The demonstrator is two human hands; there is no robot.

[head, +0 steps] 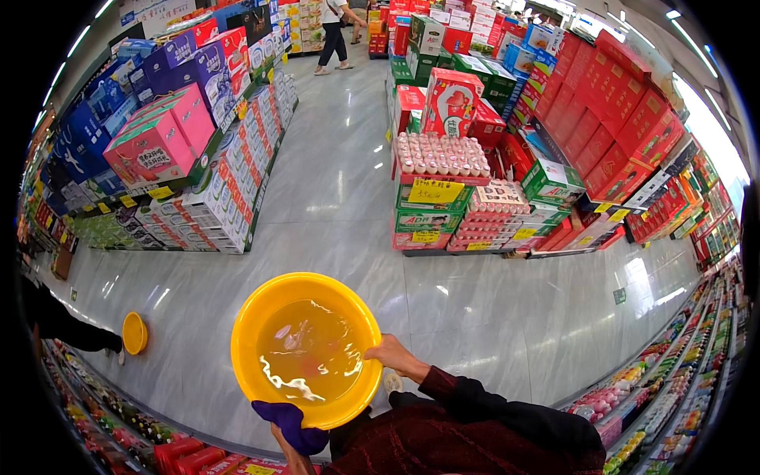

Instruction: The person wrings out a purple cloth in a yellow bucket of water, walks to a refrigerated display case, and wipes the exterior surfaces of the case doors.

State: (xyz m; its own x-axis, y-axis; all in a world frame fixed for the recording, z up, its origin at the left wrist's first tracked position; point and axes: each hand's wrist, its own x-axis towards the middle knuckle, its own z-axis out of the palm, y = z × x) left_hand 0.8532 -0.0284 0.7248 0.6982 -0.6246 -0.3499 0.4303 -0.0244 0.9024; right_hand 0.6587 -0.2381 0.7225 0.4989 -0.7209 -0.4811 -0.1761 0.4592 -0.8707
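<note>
A yellow plastic basin [242,332] holding water is in front of me at waist height, above the tiled floor. My right hand [396,355] grips its right rim, thumb over the edge. At the lower left rim is my left hand [285,444], mostly hidden under a purple cloth [291,425] that drapes against the basin. Its fingers cannot be seen, though the hand supports the basin there. Light glints on the water's surface.
Stacked drink cartons [219,196] stand ahead left, and a display of boxes and small bottles [439,157] ahead right. Shelves [665,380] curve along the right. A second yellow basin [135,333] is on the floor beside a person [71,323]. Another person [333,35] walks in the far aisle.
</note>
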